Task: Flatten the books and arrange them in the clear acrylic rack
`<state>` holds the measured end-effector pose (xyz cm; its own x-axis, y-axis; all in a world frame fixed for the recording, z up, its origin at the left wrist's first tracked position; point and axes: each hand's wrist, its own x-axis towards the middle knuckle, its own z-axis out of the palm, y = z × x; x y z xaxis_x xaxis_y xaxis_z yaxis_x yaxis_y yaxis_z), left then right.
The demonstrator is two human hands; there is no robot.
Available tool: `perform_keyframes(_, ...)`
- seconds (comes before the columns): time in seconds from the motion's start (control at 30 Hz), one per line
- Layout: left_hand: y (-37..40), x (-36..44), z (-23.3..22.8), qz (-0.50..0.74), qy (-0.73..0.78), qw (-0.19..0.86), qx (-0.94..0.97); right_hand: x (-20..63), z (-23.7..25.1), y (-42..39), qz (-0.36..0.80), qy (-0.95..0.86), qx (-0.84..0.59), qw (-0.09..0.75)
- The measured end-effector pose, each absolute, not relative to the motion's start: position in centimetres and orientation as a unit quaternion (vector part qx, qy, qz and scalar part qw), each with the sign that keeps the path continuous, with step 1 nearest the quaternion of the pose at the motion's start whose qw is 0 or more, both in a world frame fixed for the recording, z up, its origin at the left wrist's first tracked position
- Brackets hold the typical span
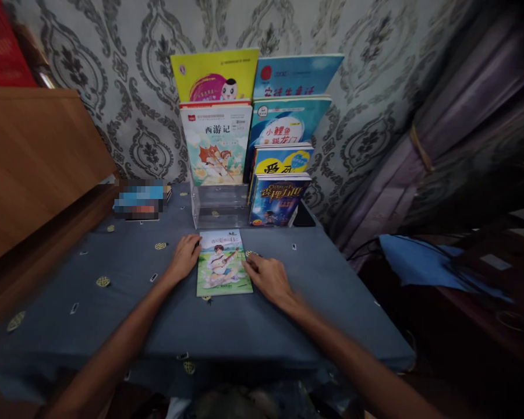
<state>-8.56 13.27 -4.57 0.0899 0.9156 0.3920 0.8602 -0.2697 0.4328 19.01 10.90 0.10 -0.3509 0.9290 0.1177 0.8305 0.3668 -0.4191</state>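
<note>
A thin picture-covered book point(225, 265) lies front up on the table, with a guitar player, green grass and pale sky on its cover. My left hand point(184, 257) is closed at its upper left edge, fingers bent against the side. At the right edge, my right hand point(271, 279) pinches the book between thumb and fingers; some fingertips are hidden. Just behind the book stands a clear tiered book rack point(220, 216). A white-covered book point(218, 145) leans in its left column, and a dark blue book point(279, 201) is at the front of its right column.
Behind these, a yellow book point(216, 73) and several blue books point(297, 73) stand near the patterned wall. A blurred-out stack of books point(142, 199) lies at the back left. A dark flat object point(304, 216) rests right of the rack. The tablecloth point(126, 314) is blue-grey.
</note>
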Motion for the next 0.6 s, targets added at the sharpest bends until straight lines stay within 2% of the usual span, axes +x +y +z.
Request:
perform_keyframes(0.27, 12.8, -7.8, -6.3, 0.251, 0.626, 0.026, 0.737, 12.2, -0.4, 13.5, 0.158, -0.916, -0.306, 0.204)
perform_keyframes(0.43, 12.9, -8.1, -6.3, 0.24, 0.607, 0.019, 0.757, 9.1, -2.4, 16.1, 0.165, -0.92, -0.306, 0.179)
perform_keyframes(0.6, 12.9, -7.8, -6.2, 0.235, 0.615, 0.004, 0.752, 9.8, -3.5, 18.0, 0.134, -0.916, -0.343, 0.158)
